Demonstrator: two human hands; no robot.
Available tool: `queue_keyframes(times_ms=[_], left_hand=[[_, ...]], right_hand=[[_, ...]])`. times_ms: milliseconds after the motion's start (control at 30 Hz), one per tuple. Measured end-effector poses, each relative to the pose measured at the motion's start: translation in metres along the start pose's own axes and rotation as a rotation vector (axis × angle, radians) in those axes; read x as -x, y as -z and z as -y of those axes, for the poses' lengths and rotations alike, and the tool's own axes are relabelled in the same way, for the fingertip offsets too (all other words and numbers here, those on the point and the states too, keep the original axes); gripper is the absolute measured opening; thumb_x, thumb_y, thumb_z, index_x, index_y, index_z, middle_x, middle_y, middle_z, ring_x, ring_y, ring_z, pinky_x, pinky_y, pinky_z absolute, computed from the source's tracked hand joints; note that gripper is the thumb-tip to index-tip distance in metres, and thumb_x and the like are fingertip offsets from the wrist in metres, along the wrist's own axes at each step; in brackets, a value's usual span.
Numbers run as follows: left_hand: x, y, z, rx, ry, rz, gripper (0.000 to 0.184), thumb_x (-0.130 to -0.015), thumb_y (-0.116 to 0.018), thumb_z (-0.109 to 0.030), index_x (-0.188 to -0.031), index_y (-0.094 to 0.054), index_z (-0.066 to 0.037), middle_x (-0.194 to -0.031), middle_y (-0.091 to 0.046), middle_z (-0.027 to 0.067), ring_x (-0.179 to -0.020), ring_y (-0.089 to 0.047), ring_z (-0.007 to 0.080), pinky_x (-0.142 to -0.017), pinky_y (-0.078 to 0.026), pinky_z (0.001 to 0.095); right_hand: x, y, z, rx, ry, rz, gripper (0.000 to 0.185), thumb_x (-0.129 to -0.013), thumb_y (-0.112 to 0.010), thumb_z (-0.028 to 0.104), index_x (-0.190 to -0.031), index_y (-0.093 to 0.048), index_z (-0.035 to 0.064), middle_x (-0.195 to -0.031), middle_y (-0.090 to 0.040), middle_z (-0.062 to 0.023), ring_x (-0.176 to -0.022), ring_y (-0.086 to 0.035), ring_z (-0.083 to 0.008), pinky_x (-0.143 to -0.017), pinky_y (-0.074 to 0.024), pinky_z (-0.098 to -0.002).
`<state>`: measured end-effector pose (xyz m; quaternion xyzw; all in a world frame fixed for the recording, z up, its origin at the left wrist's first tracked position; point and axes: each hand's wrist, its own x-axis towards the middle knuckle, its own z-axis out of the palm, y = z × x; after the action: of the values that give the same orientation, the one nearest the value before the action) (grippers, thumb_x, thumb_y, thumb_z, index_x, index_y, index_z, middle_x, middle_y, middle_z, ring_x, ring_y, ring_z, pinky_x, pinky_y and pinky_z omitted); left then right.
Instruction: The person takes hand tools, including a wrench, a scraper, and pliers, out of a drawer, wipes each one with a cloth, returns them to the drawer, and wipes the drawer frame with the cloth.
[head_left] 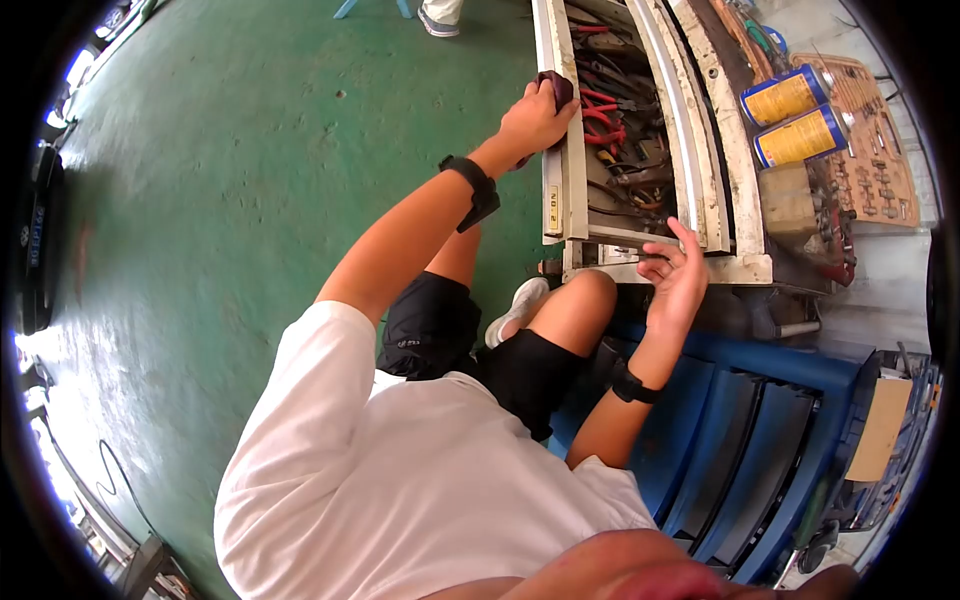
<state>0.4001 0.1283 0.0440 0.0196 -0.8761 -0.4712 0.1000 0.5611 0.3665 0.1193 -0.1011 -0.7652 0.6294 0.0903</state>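
My left hand point(533, 122) is closed around a dark maroon cloth point(556, 92), pressed against the top edge of the drawer front. The pulled-out metal drawer point(575, 190), with a small yellow label on its front, holds a jumble of hand tools. Among them are red-handled pliers point(603, 127). My right hand point(680, 275) is raised at the drawer's near side, fingers apart and loosely curled, holding nothing I can see. Whether its fingertips touch the drawer's side is unclear.
On the worn cabinet top point(745, 170) lie two yellow-and-blue cans point(800, 138) beside a board of small metal parts point(878, 150). A blue drawer unit point(720, 430) stands by my right arm. Green floor point(220, 150) spreads to the left; another person's shoe point(438, 22) shows at the top.
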Motion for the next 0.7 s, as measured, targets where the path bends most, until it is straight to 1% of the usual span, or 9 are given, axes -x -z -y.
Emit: queue_keyframes(times_ms=[67,167,300,467,500,567,633,667,700], left_hand=[[-0.004,-0.005,0.001,0.017,-0.007,0.029,0.057,-0.094,-0.053,-0.051,-0.118,-0.048,0.001,-0.119,-0.054,0.0272,-0.105,-0.06,0.0472,-0.088,-0.049,0.0526],[-0.007,-0.013,0.003,0.076,-0.017,0.055,0.058,-0.095,-0.053,-0.049,-0.123,-0.048,0.002,-0.12,-0.053,0.0275,-0.109,-0.057,0.0457,-0.092,-0.047,0.0492],[-0.014,-0.022,0.004,0.185,-0.046,0.107,0.058,-0.096,-0.054,-0.047,-0.127,-0.048,0.002,-0.117,-0.053,0.0271,-0.112,-0.053,0.0428,-0.097,-0.043,0.0447],[-0.014,-0.029,0.03,0.294,-0.222,0.014,0.049,-0.093,-0.064,-0.039,-0.118,-0.055,0.003,-0.106,-0.059,0.0202,-0.098,-0.059,0.0317,-0.089,-0.047,0.0397],[-0.002,-0.013,0.031,0.383,-0.144,0.165,0.05,-0.091,-0.067,-0.039,-0.116,-0.055,0.003,-0.1,-0.06,0.0197,-0.093,-0.061,0.0298,-0.085,-0.049,0.0397],[0.017,-0.015,0.032,0.47,-0.073,0.323,0.051,-0.089,-0.069,-0.039,-0.115,-0.055,0.003,-0.093,-0.061,0.0192,-0.087,-0.064,0.0279,-0.082,-0.051,0.0397],[0.026,-0.028,0.037,0.511,-0.071,0.172,0.041,-0.09,-0.072,-0.033,-0.108,-0.061,0.001,-0.081,-0.063,0.0027,-0.073,-0.056,0.0111,-0.068,-0.05,0.0309],[0.027,-0.029,0.035,0.564,-0.021,0.167,0.04,-0.09,-0.072,-0.032,-0.109,-0.061,0.002,-0.082,-0.063,0.003,-0.074,-0.056,0.0107,-0.069,-0.05,0.0308],[0.031,-0.028,0.028,0.623,0.033,0.162,0.04,-0.09,-0.072,-0.032,-0.109,-0.061,0.002,-0.083,-0.063,0.0033,-0.076,-0.055,0.0103,-0.069,-0.05,0.0306]], right_hand=[[-0.005,0.006,-0.004,-0.637,-0.227,0.186,0.05,-0.1,-0.047,0.039,-0.13,-0.055,-0.0018,-0.092,-0.071,-0.0139,-0.072,-0.069,-0.0204,-0.057,-0.0565,-0.0306],[-0.015,0.009,-0.016,-0.851,-0.265,0.13,0.056,-0.102,-0.039,0.041,-0.139,-0.047,-0.0001,-0.102,-0.071,-0.0155,-0.075,-0.069,-0.023,-0.059,-0.0572,-0.0308],[-0.019,0.006,-0.021,-1.142,-0.252,0.215,0.053,-0.103,-0.041,0.038,-0.139,-0.047,-0.0009,-0.106,-0.07,-0.016,-0.081,-0.069,-0.0221,-0.064,-0.0585,-0.031],[-0.035,0.0,-0.03,-1.514,-0.307,0.362,0.049,-0.104,-0.042,0.036,-0.133,-0.052,-0.0023,-0.091,-0.067,-0.0102,-0.069,-0.059,-0.0173,-0.059,-0.0515,-0.0272],[-0.039,-0.001,-0.033,-1.64,-0.295,0.449,0.048,-0.104,-0.043,0.035,-0.131,-0.054,-0.0028,-0.085,-0.064,-0.0081,-0.065,-0.055,-0.0157,-0.057,-0.048,-0.0259],[-0.038,-0.003,-0.029,-1.598,-0.345,0.284,0.046,-0.103,-0.046,0.037,-0.128,-0.056,-0.0013,-0.076,-0.058,-0.0046,-0.06,-0.047,-0.0133,-0.053,-0.0402,-0.0247],[-0.042,-0.004,-0.035,-1.373,-0.269,0.183,0.047,-0.101,-0.052,0.034,-0.129,-0.052,-0.0036,-0.074,-0.057,-0.0028,-0.057,-0.047,-0.0117,-0.052,-0.0397,-0.0244],[-0.042,-0.003,-0.036,-1.334,-0.294,0.163,0.047,-0.101,-0.053,0.037,-0.129,-0.053,-0.0013,-0.073,-0.057,-0.0015,-0.057,-0.046,-0.0113,-0.052,-0.039,-0.0243],[-0.04,-0.007,-0.025,-1.24,-0.302,0.089,0.04,-0.101,-0.053,0.037,-0.112,-0.06,-0.0008,-0.068,-0.056,-0.0012,-0.056,-0.048,-0.0117,-0.051,-0.04,-0.0249]])
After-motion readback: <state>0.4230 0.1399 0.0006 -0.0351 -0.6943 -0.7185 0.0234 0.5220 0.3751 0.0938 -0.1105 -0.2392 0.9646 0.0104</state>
